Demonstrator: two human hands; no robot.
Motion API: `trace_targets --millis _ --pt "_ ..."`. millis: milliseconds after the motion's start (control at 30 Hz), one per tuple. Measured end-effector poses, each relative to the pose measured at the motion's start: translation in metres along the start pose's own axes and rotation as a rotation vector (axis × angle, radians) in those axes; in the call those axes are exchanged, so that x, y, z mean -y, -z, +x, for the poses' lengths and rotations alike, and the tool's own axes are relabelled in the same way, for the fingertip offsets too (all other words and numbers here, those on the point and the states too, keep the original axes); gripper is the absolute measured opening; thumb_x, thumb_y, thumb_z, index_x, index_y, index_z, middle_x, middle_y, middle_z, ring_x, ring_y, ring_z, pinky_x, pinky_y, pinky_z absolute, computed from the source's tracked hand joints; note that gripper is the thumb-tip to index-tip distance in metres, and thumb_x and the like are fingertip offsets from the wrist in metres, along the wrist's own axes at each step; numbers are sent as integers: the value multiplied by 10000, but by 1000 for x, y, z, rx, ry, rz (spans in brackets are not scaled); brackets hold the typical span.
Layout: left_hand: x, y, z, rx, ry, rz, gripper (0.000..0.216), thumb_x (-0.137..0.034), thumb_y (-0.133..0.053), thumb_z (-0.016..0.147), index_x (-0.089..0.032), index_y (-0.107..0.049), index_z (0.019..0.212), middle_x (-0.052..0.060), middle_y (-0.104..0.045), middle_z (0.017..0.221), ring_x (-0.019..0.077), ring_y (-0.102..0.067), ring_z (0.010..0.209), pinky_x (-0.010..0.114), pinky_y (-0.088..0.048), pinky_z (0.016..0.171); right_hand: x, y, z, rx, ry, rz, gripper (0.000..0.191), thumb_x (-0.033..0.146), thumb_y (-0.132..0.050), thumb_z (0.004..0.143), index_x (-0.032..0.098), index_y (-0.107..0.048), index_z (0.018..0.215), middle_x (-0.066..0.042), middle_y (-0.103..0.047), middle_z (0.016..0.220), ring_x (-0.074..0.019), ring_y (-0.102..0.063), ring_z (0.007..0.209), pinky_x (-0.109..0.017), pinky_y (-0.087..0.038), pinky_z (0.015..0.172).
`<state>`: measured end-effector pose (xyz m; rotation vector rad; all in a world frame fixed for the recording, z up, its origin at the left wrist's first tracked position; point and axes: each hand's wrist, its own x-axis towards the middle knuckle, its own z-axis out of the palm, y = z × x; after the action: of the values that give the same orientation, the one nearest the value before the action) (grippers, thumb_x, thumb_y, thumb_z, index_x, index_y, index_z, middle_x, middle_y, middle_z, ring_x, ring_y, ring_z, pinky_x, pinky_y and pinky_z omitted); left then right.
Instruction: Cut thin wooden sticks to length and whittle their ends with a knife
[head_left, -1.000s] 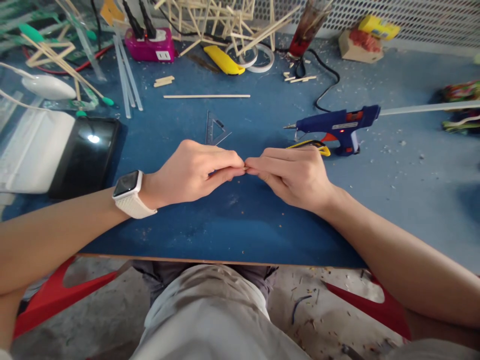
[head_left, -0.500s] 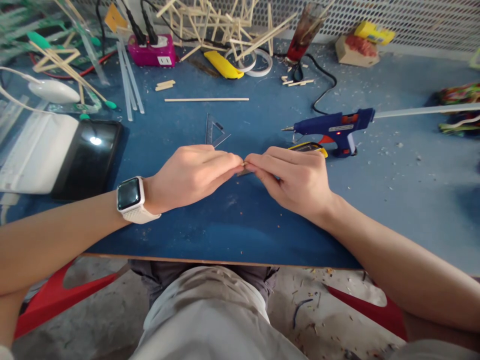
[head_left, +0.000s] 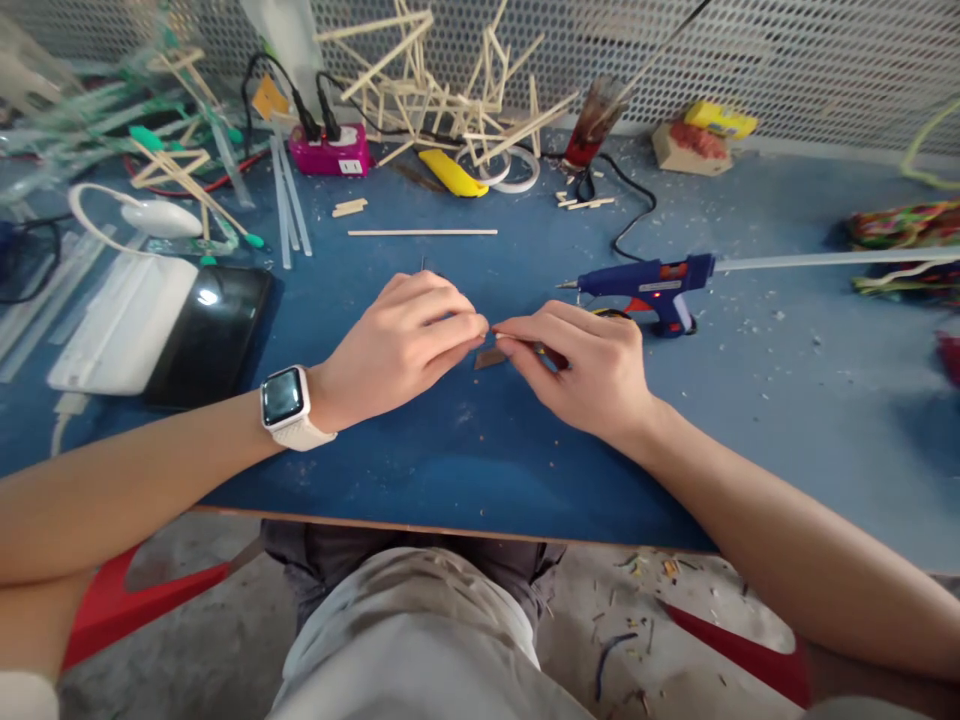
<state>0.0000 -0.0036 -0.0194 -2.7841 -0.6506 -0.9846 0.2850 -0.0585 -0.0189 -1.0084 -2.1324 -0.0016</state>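
Over the middle of the blue table, my left hand (head_left: 412, 335) and my right hand (head_left: 589, 360) face each other, fingertips a small gap apart. Both are closed in a pinch. Whatever sits between the fingertips is too small to name; a pale speck shows at my right fingertips. Beneath my right hand lies a utility knife, mostly hidden, its blade (head_left: 491, 358) poking out below the fingertips. A blue hot glue gun (head_left: 649, 285) with a lit red light lies just beyond my right hand. Behind my left hand the clear set square is almost wholly covered.
A thin wooden stick (head_left: 422, 233) lies farther back, with short stick pieces (head_left: 350, 207) behind it. A stick structure (head_left: 450, 100), yellow cutter (head_left: 454, 173), tape rolls (head_left: 517, 170) and purple power socket (head_left: 330, 152) line the back. A black phone (head_left: 214, 335) and white power bank (head_left: 124, 330) sit left.
My fingertips, which met around a small pale piece, have drawn slightly apart. The knife blade shows more clearly, and the set square is more covered. The camera view has shifted a little.
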Motion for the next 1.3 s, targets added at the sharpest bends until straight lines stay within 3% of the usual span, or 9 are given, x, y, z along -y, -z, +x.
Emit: trace_targets --millis 200,300,433,567,667,800,933,1100,1300 --pt "38 12 7 59 95 131 232 -345 -715 1304 -273 -909 1199 74 -857 1165 306 -762 1217 519 -610 1054 -2 -6 1 -15 6 53 217 305 -742 1280 254 -943 1219 -18 -922 1011 -126 -717 700 -271 -584 718" --pt "95 19 14 98 177 188 350 -484 -734 1310 -249 -931 1141 82 -831 1155 288 -714 1209 507 -600 1062 -2 -8 0 4 -6 80 235 321 -719 1288 257 -936 1226 -19 -926 1034 -127 -700 684 -271 -580 716" --pt "183 23 17 222 307 253 505 -546 -652 1354 -182 -918 1127 19 -803 1016 152 -565 996 401 -618 1099 -3 -10 -1 41 -33 107 265 347 -694 1292 266 -939 1232 -25 -920 1038 -129 -662 664 -281 -551 704" --pt "227 29 5 339 325 241 537 -711 -858 1226 -175 -847 1253 30 -833 1139 176 -789 1061 370 -745 1008 -3 -11 -1 62 -45 136 264 345 -694 1286 259 -935 1218 -25 -916 1025 -125 -626 652 -288 -551 717" --pt "235 34 -5 399 303 214 636 -755 -971 1148 -184 -834 1394 0 -870 1320 184 -834 1287 360 -757 1112 -3 -12 -1 68 -57 144 273 346 -684 1290 259 -932 1218 -27 -924 1040 -124 -619 655 -292 -553 723" --pt "241 30 -5 447 260 178 474 -593 -910 1218 -174 -837 1427 60 -870 1349 202 -848 1229 454 -776 1205 -2 -12 -2 87 -72 145 289 367 -678 1299 261 -934 1220 -33 -927 1052 -128 -642 678 -296 -566 740" --pt "249 21 -1 456 229 159 508 -663 -891 1215 -181 -859 1371 49 -871 1315 209 -818 1298 496 -717 1304 -3 -12 -4 106 -81 146 290 372 -672 1302 269 -931 1224 -28 -921 1061 -134 -664 698 -303 -574 748" --pt "256 28 5 485 257 117 552 -729 -823 1239 -189 -863 1345 12 -871 1254 163 -774 1195 451 -669 1293 -4 -12 -4 118 -75 135 314 388 -655 1318 268 -938 1249 -31 -918 1073 -143 -691 741 -300 -557 751" --pt "220 20 2 404 302 69 578 -666 -553 1326 -213 -902 1408 16 -892 1393 185 -709 1281 441 -588 1341 -4 -10 -3 101 -39 116 280 359 -676 1314 264 -932 1254 -14 -912 1056 -125 -671 707 -290 -554 746"
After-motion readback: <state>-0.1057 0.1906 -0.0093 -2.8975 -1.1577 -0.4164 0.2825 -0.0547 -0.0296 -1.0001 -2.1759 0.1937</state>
